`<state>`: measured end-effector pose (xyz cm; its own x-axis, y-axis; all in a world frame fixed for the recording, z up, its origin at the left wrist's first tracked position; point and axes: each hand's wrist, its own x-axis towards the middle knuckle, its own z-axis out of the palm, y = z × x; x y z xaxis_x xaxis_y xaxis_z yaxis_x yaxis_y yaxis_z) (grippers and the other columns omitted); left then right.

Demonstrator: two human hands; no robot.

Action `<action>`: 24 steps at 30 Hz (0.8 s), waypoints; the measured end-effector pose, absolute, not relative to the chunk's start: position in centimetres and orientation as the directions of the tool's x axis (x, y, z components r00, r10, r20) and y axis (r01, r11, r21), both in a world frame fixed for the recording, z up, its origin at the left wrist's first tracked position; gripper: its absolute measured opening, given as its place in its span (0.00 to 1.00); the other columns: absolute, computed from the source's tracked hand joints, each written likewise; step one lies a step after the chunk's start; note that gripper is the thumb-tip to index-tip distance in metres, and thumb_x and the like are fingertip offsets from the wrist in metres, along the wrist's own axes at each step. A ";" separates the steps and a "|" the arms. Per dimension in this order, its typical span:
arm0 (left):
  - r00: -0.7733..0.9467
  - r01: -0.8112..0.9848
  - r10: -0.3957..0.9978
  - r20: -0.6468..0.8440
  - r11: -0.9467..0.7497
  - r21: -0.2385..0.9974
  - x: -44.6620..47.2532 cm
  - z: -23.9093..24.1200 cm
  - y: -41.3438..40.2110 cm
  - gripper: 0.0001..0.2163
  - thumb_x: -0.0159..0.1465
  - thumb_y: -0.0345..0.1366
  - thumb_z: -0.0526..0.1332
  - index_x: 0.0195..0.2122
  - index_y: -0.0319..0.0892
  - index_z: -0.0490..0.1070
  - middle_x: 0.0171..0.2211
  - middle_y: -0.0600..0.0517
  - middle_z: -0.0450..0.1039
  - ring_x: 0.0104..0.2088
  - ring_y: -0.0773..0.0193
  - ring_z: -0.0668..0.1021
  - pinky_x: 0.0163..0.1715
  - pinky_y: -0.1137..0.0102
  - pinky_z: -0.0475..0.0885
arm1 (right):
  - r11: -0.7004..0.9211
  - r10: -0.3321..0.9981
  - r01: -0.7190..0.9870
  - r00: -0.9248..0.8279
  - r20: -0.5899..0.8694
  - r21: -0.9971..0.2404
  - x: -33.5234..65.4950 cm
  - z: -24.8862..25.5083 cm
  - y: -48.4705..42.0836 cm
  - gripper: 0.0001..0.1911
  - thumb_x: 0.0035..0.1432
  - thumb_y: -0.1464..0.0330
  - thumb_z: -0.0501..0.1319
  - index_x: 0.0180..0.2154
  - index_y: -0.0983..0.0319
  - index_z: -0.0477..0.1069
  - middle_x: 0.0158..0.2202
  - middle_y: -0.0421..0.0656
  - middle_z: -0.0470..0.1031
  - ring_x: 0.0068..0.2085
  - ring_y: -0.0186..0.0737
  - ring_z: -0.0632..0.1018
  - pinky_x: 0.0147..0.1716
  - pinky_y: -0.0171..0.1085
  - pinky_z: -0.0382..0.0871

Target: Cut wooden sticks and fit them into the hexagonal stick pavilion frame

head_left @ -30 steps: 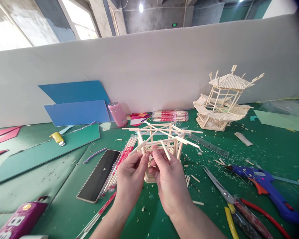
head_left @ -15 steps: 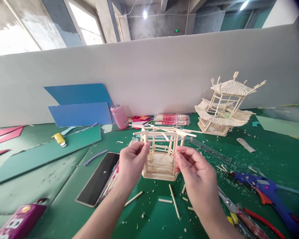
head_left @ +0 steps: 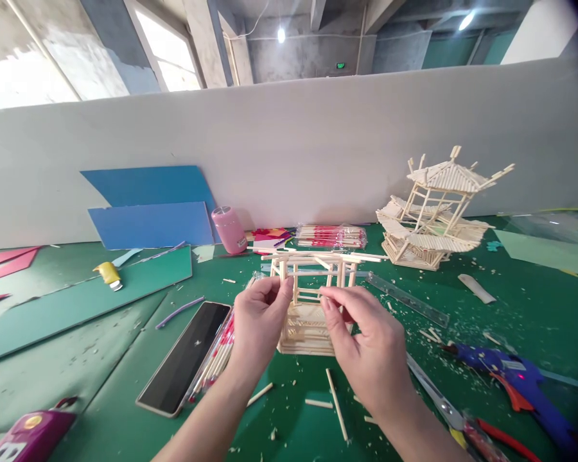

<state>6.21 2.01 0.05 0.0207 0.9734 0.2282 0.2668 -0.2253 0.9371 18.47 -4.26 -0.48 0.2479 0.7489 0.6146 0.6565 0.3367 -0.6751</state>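
A small open pavilion frame made of pale wooden sticks [head_left: 308, 346] stands on the green table in front of me. My left hand [head_left: 262, 317] pinches a front-left post of this frame between thumb and fingers. In front of the frame's open side is my right hand [head_left: 366, 330], with thumb and forefinger pressed together. Whatever lies between those fingertips is too small to make out. Part of the frame's right side is hidden behind my right hand. Short loose sticks [head_left: 336, 404] lie on the table just below the frame.
A finished-looking stick pagoda [head_left: 428, 218] stands at the back right. Rightward lie a blue glue gun [head_left: 515, 372], scissors [head_left: 440, 401] and a clear ruler [head_left: 409, 300]. On the left are a phone [head_left: 187, 359], bundled sticks [head_left: 216, 359], a yellow cutter [head_left: 108, 274] and a pink cylinder [head_left: 229, 230].
My right hand has moved left, from the frame's right post to across its front opening. The frame has turned slightly, while my left hand stays at its left post. The camera view has shifted slightly.
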 end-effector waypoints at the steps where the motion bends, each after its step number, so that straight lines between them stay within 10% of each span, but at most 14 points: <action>1: 0.018 0.264 0.973 0.230 -0.226 0.938 6.2 0.0 2.0 0.12 0.55 0.41 0.61 0.20 0.39 0.69 0.17 0.57 0.60 0.20 0.70 0.62 0.19 0.74 0.59 | 0.342 0.755 0.661 0.229 0.614 -0.668 18.3 -0.5 -4.2 0.10 0.57 0.74 0.55 0.39 0.62 0.72 0.35 0.45 0.75 0.36 0.39 0.74 0.36 0.40 0.69; 13: 0.004 0.271 0.968 0.251 -0.243 0.931 6.4 0.1 1.6 0.12 0.56 0.40 0.60 0.19 0.39 0.69 0.17 0.57 0.59 0.19 0.70 0.61 0.17 0.75 0.58 | 0.340 0.814 0.619 0.183 0.551 -0.708 17.4 -0.1 -3.6 0.12 0.58 0.73 0.53 0.40 0.63 0.73 0.36 0.47 0.76 0.38 0.42 0.75 0.38 0.43 0.69; 24: 0.044 0.209 0.974 0.223 -0.227 0.951 5.8 -0.8 1.3 0.14 0.56 0.40 0.60 0.17 0.40 0.63 0.18 0.56 0.62 0.20 0.70 0.63 0.20 0.75 0.61 | 0.157 0.939 0.136 0.288 0.190 -0.978 17.6 1.3 -3.6 0.10 0.54 0.64 0.58 0.35 0.59 0.76 0.26 0.40 0.72 0.27 0.36 0.70 0.25 0.36 0.64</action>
